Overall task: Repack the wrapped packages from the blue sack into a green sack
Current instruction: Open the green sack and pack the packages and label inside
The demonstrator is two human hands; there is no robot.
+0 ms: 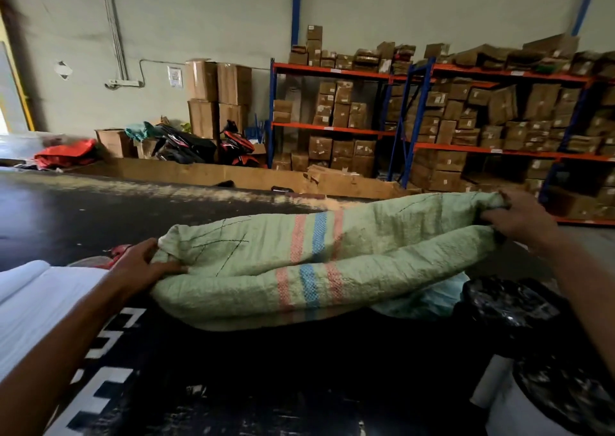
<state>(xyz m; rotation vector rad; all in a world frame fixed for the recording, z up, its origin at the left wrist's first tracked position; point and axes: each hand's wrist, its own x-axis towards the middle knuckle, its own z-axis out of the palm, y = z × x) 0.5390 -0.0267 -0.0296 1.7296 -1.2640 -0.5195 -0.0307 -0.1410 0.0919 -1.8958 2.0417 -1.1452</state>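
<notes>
Above the dark floor (100,222), holding the green sack (299,269) stretched, left hand (139,266) and right hand (519,222) both pinching its ends; seemingly empty, packing not yet begun.

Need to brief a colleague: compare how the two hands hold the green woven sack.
The left hand grips the pale green woven sack at its near, lower end; the right hand grips its farther, higher end. The left hand pinches bunched fabric from the side; the right hand's fingers curl over the edge. Both are closed on the sack.
</notes>
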